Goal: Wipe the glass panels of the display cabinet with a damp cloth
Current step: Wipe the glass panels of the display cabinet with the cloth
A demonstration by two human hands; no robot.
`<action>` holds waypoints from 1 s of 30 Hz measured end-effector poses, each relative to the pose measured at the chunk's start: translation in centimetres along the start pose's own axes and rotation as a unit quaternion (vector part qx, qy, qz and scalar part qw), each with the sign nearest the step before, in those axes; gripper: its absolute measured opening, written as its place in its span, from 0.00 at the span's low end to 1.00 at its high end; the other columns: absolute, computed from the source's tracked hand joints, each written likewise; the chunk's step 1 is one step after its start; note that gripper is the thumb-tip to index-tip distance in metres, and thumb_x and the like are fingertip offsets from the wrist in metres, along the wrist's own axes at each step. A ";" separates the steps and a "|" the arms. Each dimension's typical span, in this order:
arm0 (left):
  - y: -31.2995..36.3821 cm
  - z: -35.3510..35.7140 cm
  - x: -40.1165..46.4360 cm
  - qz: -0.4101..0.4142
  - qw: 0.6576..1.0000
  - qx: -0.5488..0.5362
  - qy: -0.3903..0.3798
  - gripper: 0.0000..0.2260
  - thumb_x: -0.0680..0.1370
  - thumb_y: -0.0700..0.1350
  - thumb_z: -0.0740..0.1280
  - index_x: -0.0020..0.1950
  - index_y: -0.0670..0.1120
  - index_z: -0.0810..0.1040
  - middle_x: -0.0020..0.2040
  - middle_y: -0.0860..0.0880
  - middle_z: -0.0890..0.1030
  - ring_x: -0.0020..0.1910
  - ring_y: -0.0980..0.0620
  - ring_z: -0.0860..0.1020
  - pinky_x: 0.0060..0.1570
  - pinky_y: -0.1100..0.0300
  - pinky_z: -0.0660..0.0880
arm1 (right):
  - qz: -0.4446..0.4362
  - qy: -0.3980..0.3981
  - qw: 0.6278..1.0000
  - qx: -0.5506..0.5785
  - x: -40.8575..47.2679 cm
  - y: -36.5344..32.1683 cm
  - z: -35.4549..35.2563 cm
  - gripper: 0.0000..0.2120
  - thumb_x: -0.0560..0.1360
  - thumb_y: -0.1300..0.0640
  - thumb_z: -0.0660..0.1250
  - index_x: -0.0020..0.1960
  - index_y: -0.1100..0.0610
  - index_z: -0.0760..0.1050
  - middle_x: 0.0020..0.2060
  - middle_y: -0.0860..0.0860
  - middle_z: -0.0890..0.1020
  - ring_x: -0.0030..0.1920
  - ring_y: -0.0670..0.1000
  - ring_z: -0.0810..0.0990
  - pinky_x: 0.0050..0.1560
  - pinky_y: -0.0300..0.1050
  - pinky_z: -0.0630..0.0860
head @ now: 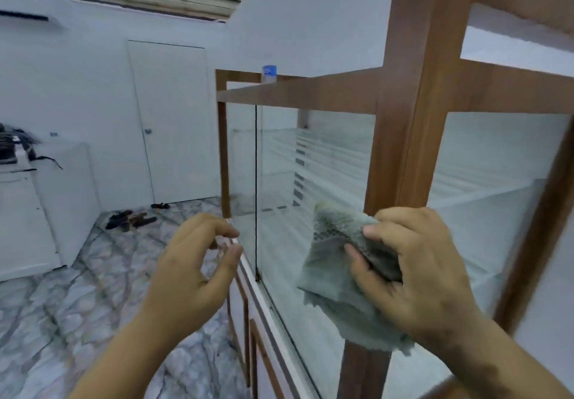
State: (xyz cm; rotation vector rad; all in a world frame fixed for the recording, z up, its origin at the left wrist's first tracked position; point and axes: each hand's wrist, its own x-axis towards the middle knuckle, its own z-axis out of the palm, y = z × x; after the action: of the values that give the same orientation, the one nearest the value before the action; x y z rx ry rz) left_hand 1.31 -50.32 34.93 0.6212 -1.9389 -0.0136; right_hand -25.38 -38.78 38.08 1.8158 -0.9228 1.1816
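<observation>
Against the display cabinet's glass panel [310,162], beside its wooden post [400,150], your right hand [416,271] grips the grey-green cloth [332,277]; your left hand [192,268] hovers left of it, fingers loosely curled, empty.

This looks like a small shop or showroom between uses. A wood-framed display cabinet [400,137] with glass panels [313,187] and bare white shelves fills the right side. Beyond it stand plain white walls, a flush white door [174,122] and a marble-patterned tile floor [77,290], with sandals [130,220] left near the door.
</observation>
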 end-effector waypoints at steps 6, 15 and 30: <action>-6.1 2.9 3.1 0.010 0.997 -0.072 -0.019 0.10 0.81 0.55 0.62 0.56 0.52 0.77 0.51 0.66 0.74 0.48 0.59 0.75 0.49 0.73 0.68 | -0.036 -0.031 0.990 -0.135 2.1 -0.4 3.5 0.13 0.76 0.62 0.75 0.57 0.62 0.76 0.48 0.58 0.81 0.43 0.59 0.77 0.40 0.58 0.75; -14.3 6.2 9.3 0.094 0.985 -0.097 -0.109 0.11 0.81 0.56 0.62 0.58 0.52 0.78 0.52 0.62 0.76 0.52 0.64 0.75 0.53 0.76 0.68 | 0.038 -0.083 0.967 -0.238 2.6 -1.7 8.9 0.07 0.74 0.59 0.75 0.49 0.63 0.84 0.45 0.58 0.82 0.42 0.58 0.78 0.46 0.52 0.75; -18.2 19.7 19.7 0.270 0.940 -0.198 0.066 0.18 0.80 0.47 0.67 0.67 0.40 0.79 0.68 0.42 0.78 0.68 0.41 0.75 0.70 0.54 0.64 | 0.082 0.008 0.785 -0.614 4.1 5.7 15.2 0.08 0.79 0.61 0.73 0.57 0.57 0.82 0.56 0.58 0.80 0.56 0.61 0.69 0.49 0.65 0.71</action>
State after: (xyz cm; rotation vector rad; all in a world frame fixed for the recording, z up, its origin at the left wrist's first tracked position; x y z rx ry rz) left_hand -14.11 -79.70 37.70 -0.1816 -1.8460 -0.0153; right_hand -23.27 -55.38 38.97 0.6473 -1.3882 0.3974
